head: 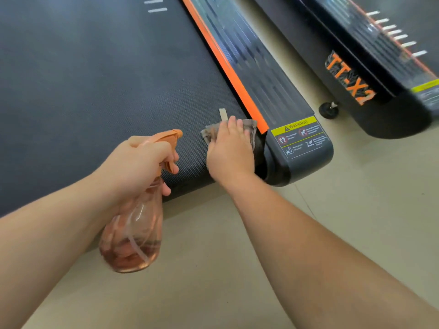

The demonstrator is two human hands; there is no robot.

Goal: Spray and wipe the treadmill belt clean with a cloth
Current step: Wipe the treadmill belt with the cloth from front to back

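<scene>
Item 1. Your left hand (140,162): curled round the neck of the spray bottle (135,233), one finger on the orange trigger. You held the bottle upright over the belt's near edge, nozzle pointing towards the cloth. The bottle was clear and orange-tinted, with a little liquid in the bottom.

Item 2. Your right hand (230,153): laid flat, fingers fairly straight, pressing the cloth (252,129) down. It carried nothing else.

Item 3. Cloth: grey and crumpled, under your right palm at the near right corner of the treadmill belt (95,79), its far edge touching the orange stripe (228,67). A small pale tab (223,114) showed just beyond your fingertips.

Item 4. Treadmill belt: dark and textured, filling the upper left of the view.

Item 5. Side rail (273,79): dark, right of the stripe, bearing a yellow warning label (300,134) at its near end.

Item 6. Second treadmill (380,67): to the right, marked with orange lettering, standing apart on the pale tiled floor (356,210).
</scene>
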